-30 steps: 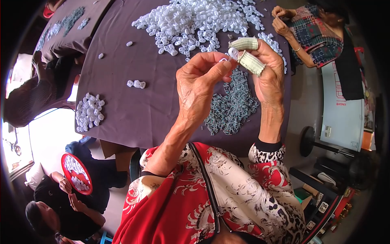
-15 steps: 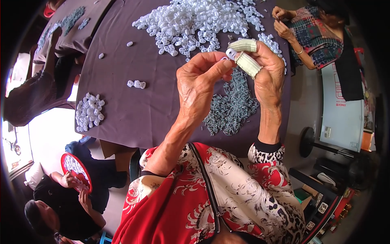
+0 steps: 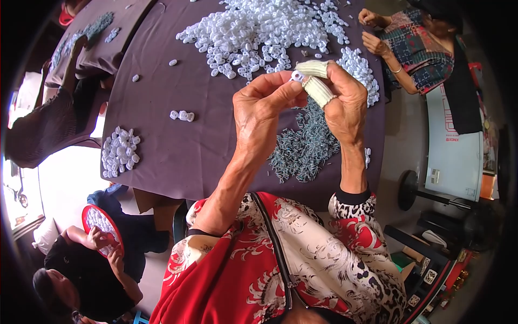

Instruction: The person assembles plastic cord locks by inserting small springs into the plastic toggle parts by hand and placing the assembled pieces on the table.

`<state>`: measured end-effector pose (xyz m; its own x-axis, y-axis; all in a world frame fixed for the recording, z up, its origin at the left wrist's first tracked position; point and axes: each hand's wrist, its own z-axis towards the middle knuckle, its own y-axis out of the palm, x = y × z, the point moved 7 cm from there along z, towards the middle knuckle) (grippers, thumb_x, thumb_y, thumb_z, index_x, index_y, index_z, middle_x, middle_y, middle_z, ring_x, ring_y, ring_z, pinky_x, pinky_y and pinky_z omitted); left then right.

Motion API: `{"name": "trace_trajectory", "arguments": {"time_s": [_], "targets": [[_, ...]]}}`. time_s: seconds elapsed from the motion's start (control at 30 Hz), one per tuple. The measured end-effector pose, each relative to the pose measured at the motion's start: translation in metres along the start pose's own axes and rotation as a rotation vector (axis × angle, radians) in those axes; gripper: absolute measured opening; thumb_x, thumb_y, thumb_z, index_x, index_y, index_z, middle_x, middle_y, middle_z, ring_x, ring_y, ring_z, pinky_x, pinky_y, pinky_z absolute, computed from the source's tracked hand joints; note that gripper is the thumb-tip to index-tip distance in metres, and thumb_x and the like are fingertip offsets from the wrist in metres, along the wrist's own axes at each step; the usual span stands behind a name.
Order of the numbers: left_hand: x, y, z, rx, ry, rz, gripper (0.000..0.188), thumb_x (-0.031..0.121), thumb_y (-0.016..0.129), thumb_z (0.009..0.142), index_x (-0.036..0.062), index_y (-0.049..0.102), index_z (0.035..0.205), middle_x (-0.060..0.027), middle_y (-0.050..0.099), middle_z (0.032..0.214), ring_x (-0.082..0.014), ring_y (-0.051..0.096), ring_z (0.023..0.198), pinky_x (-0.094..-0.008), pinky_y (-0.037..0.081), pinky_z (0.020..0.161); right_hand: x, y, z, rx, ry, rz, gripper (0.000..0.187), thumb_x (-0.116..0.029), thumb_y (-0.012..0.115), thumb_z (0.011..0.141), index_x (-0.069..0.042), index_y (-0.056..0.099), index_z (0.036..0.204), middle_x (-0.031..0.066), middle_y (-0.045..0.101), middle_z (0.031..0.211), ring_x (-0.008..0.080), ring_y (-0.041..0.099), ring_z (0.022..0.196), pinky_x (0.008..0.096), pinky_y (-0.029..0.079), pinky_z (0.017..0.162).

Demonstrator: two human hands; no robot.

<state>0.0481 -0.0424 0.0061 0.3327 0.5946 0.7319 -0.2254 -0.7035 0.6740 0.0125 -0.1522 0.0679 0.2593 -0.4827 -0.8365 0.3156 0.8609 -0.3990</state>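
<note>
Above the dark table, my left hand [image 3: 261,105] pinches a small white plastic piece with holes [image 3: 297,76] between thumb and fingers. My right hand [image 3: 345,94], with ribbed cream finger covers [image 3: 319,92] on its thumb and index finger, grips the same piece from the other side. The two hands meet there, and part of the piece is hidden by the fingertips. Below them lies a heap of thin grey spring-like bits [image 3: 305,154]. Just beyond the hands spreads a large pile of similar white pieces [image 3: 259,32].
On the purple-brown tablecloth [image 3: 189,151] sit a small heap of white pieces [image 3: 120,152] and a little cluster [image 3: 182,115]. A person at right has hands by the table edge. At lower left, another person holds a red tray [image 3: 116,232] of white pieces.
Both hands have shifted slightly left, still together. The white piece has tilted and sits lower between the fingertips. The right hand has turned inward a little.
</note>
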Motion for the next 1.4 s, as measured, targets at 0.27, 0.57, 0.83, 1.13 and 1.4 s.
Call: {"name": "trace_trajectory", "arguments": {"time_s": [0.27,0.57,0.83,1.13,1.4], "targets": [[-0.013,-0.01,0.005,0.033,-0.148,-0.132,0.017,0.01,0.064,0.078,-0.0033,0.059,0.088,-0.0091,0.062,0.08,-0.0137,0.06,0.071,-0.0241,0.048,0.065,-0.011,0.008,-0.002,0.01,-0.196,-0.307,0.033,-0.001,0.063,0.068,0.0,0.057,0.101,0.008,0.06,0.085,0.0175,0.059,0.076,0.0271,0.046,0.068],[-0.018,-0.008,0.005,-0.032,-0.182,-0.235,0.02,0.016,0.058,0.083,-0.0026,0.058,0.091,-0.0091,0.062,0.084,-0.0135,0.059,0.075,-0.0262,0.047,0.07,-0.02,0.005,-0.003,0.012,-0.388,-0.517,0.033,-0.002,0.065,0.063,0.0,0.057,0.095,0.0118,0.056,0.082,0.0278,0.056,0.074,0.0325,0.046,0.064],[-0.015,-0.006,0.008,-0.075,-0.116,-0.008,0.02,0.018,0.062,0.08,-0.0019,0.062,0.085,-0.0047,0.06,0.079,-0.0103,0.056,0.07,-0.025,0.047,0.069,-0.018,0.007,-0.005,-0.064,-0.444,-0.572,0.033,-0.004,0.066,0.061,0.002,0.055,0.091,0.0141,0.056,0.082,0.0314,0.055,0.075,0.0357,0.046,0.065],[-0.015,-0.01,0.006,-0.022,-0.076,0.054,0.02,0.016,0.063,0.079,-0.0029,0.063,0.085,-0.0061,0.062,0.076,-0.011,0.057,0.069,-0.0244,0.047,0.069,-0.015,0.012,-0.004,-0.13,-0.448,-0.651,0.031,-0.001,0.065,0.06,0.002,0.054,0.089,0.0132,0.054,0.079,0.0305,0.054,0.076,0.0365,0.046,0.065],[-0.015,-0.011,0.007,-0.021,-0.066,0.086,0.021,0.016,0.062,0.079,-0.0035,0.063,0.085,-0.0071,0.062,0.076,-0.0121,0.058,0.069,-0.0249,0.048,0.068,-0.011,0.013,-0.002,-0.145,-0.506,-0.658,0.027,-0.003,0.066,0.062,0.002,0.054,0.086,0.0122,0.054,0.078,0.029,0.055,0.073,0.0353,0.046,0.063]]}}
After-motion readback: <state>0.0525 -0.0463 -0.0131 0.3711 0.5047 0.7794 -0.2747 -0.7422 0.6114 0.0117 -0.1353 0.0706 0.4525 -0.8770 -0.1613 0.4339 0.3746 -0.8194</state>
